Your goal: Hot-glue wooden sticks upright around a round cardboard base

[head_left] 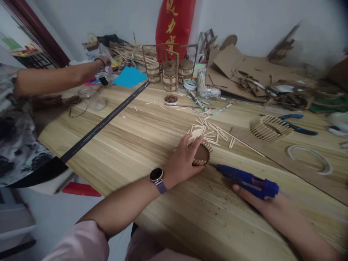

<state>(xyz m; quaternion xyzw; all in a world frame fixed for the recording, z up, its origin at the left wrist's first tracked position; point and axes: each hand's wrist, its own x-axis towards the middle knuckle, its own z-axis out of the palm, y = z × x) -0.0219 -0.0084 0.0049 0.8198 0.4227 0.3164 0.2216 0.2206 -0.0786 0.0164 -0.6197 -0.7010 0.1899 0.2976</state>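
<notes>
My left hand, with a watch on its wrist, grips a small round brown piece edged with short wooden sticks. In my right hand is a blue glue gun; its nozzle points left, close to the round piece's right edge. Loose short sticks lie scattered just behind the round piece, some beside my left fingertips. A stick ring rests farther right, next to blue-handled pliers.
Lidded stick baskets with tall handles stand at the back. A bowl of brown balls sits before them. Cardboard is piled back right. At left, another person's arm reaches over the table.
</notes>
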